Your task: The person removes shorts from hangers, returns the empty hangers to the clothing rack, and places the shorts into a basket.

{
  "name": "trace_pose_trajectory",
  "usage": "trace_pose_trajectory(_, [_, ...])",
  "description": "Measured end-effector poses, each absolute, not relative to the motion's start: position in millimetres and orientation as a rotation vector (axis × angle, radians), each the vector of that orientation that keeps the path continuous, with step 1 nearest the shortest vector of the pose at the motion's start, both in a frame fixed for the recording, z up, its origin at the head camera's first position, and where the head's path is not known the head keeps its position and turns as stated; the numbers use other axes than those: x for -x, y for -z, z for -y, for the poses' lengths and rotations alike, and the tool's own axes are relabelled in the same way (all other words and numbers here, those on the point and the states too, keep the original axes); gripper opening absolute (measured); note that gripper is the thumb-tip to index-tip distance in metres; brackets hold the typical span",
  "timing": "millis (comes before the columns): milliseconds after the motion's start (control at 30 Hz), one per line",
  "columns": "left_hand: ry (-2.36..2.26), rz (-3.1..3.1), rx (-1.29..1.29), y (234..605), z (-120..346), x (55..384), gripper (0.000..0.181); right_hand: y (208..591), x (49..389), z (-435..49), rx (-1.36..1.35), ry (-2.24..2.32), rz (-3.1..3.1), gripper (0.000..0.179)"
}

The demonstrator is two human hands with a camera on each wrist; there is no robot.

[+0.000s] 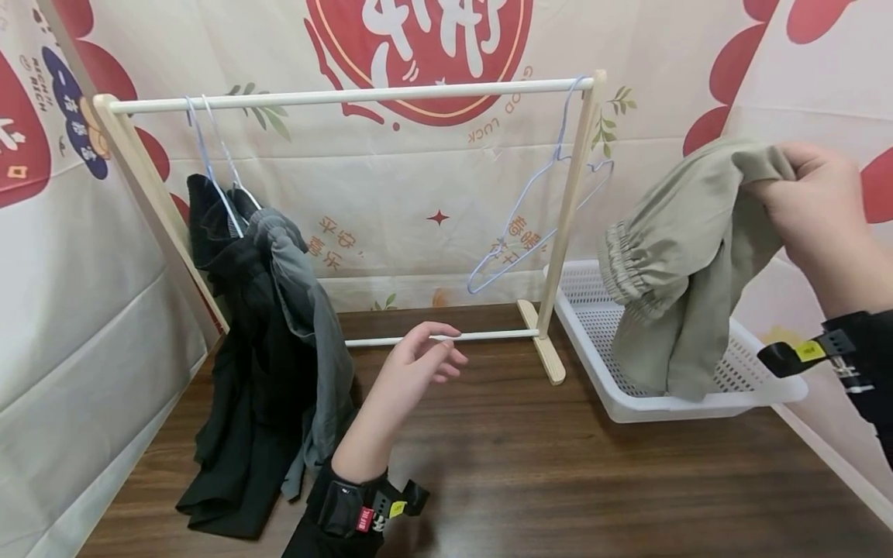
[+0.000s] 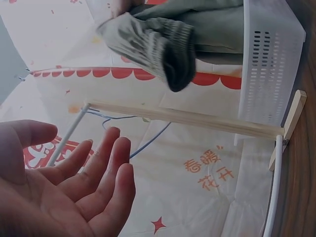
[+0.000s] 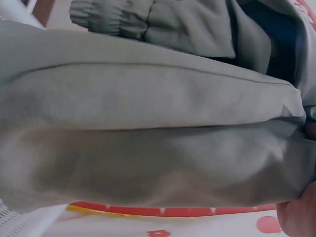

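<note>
My right hand (image 1: 812, 201) grips a pair of grey-green pants (image 1: 687, 256) by the upper part and holds them over the white basket (image 1: 628, 407). A gathered elastic edge hangs on their left side, and the lower part drops into the basket. In the right wrist view the pants (image 3: 148, 98) fill most of the picture, so only part of the fingers shows. My left hand (image 1: 422, 360) hovers in front of the rack's lower bar with loosely bent fingers and holds nothing. In the left wrist view that palm (image 2: 74, 192) is turned up, with the fingers apart.
A wooden rack (image 1: 349, 97) stands on the brown table (image 1: 530, 465). Black pants (image 1: 258, 372) and a grey garment (image 1: 307, 310) hang on hangers at its left end. A bare blue hanger (image 1: 519, 205) hangs near its right post. Printed cloth backs the table.
</note>
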State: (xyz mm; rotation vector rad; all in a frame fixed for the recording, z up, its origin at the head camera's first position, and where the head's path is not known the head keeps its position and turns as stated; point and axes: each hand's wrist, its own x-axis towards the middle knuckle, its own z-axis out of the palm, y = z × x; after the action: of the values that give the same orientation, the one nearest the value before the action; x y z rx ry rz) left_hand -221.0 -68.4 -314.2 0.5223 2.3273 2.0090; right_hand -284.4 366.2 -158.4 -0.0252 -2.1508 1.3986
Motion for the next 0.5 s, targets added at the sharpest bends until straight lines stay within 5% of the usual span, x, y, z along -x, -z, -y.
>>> trace_pose_trajectory(233, [-2.017,-2.302,-0.545,315.3,67.2,221.6,0.024,183.9,293.3,-372.1,0.048,-1.312,2.295,0.016])
trace_pose_trajectory(500, [-2.013,-2.299,-0.54,315.8,66.7,220.9,0.023,213.2,301.9,-387.3,0.111,-1.159,2.497,0.033])
